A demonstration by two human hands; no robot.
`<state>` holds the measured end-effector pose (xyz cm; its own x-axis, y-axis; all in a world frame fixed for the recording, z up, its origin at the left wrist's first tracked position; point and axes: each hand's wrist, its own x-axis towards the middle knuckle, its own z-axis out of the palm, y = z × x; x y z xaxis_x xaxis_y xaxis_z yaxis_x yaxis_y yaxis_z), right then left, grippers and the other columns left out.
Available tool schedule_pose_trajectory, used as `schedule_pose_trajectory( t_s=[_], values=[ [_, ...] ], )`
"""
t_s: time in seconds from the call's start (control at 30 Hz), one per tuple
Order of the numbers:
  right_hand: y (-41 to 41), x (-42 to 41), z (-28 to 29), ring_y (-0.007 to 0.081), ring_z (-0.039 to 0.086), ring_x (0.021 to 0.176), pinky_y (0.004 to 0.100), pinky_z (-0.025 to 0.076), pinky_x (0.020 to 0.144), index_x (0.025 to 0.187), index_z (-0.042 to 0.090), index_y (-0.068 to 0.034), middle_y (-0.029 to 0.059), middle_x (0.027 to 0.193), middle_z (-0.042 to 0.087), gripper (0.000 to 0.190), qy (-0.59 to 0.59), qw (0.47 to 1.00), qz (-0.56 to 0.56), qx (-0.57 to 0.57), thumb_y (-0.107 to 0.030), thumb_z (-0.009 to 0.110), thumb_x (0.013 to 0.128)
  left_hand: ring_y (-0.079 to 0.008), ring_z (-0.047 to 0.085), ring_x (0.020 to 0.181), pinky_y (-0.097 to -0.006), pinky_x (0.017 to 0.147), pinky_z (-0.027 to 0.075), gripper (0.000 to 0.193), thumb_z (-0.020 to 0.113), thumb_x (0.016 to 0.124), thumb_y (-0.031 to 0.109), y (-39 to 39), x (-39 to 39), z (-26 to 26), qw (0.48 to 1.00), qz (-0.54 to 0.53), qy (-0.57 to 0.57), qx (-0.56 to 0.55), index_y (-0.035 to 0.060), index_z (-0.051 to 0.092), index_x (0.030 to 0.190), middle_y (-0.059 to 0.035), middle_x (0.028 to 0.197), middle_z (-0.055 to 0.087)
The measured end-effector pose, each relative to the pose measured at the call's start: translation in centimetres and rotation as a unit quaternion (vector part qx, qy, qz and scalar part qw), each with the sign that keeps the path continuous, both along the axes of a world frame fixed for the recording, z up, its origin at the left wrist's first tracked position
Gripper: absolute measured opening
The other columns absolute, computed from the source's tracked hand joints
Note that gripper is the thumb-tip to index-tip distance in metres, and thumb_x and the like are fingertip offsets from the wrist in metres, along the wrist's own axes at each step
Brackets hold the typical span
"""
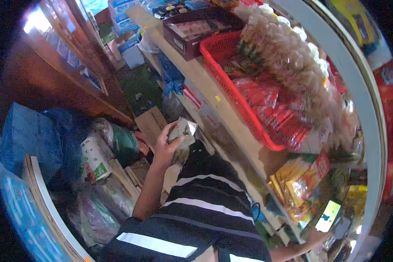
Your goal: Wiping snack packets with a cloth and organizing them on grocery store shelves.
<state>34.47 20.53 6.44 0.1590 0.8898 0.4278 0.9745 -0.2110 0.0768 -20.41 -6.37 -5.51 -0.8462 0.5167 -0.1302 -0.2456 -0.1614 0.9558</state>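
My left hand [167,144] is raised before my striped shirt, its fingers and thumb around a crumpled grey-green bundle [178,144], perhaps cloth or plastic. Against the bundle's far side shows a small whitish square item [192,126]; how it is held I cannot tell. Low on the right, my right hand [316,240] grips a smartphone [328,216] with a bright yellow-green screen. Beside the phone lie yellow snack packets [294,186] in clear plastic.
A red plastic basket [227,83] of red packets stands on a wooden counter [229,108], behind a brown carton [186,46]. Bunched clear bags [288,55] hang above it. To the left are a blue-wrapped bundle [32,140], plastic-wrapped goods [98,209] and a wooden panel [62,75].
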Motion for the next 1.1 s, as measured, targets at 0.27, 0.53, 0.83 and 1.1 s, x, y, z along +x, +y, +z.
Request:
schedule_pose_trajectory(
  t_s=[0.27,0.53,0.83,1.1],
  values=[
    [-1.1,-10.6,2.4,0.0319,0.051,0.111,0.0406,0.039,0.097,0.125,0.048,0.006,0.0228,0.118,0.055,0.088,0.165,0.956,0.229,0.081,-0.025,0.085,0.052,-0.0167,0.054,0.106,-0.0297,0.093,0.042,0.046,0.061,0.081,0.0,4.2,-6.5,1.6,0.996,0.059,0.047,0.051,-0.0007,0.047,0.125,-0.0088,0.115,0.056],
    [0.9,-25.0,2.2,0.0322,0.047,0.12,0.0391,0.036,0.102,0.132,0.042,0.003,0.0216,0.127,0.051,0.085,0.176,0.95,0.253,0.043,-0.023,0.082,0.061,-0.0133,0.054,0.107,-0.0285,0.094,0.041,0.045,0.061,0.082,0.002,11.9,-16.6,7.9,0.976,-0.016,0.174,0.134,-0.0006,0.048,0.125,-0.0061,0.114,0.058],
    [1.3,-35.9,4.4,0.041,0.05,0.112,0.0456,0.037,0.098,0.119,0.053,-0.003,0.0216,0.117,0.055,0.064,0.135,0.98,0.039,-0.144,-0.029,0.074,0.064,-0.014,0.056,0.102,-0.0292,0.09,0.043,0.042,0.063,0.082,-0.001,21.1,-26.2,8.7,0.939,-0.25,0.215,0.093,0.0008,0.05,0.121,-0.0061,0.112,0.06],
    [4.3,-27.9,-6.8,0.0345,0.063,0.087,0.0447,0.048,0.077,0.092,0.069,-0.006,0.0166,0.088,0.067,0.028,0.039,0.982,0.157,0.096,-0.03,0.06,0.08,-0.014,0.057,0.097,-0.0292,0.085,0.046,0.026,0.062,0.082,-0.004,22.8,-28.4,7.0,0.928,-0.346,0.126,0.064,0.0005,0.057,0.108,-0.0037,0.105,0.061]
  ],
)
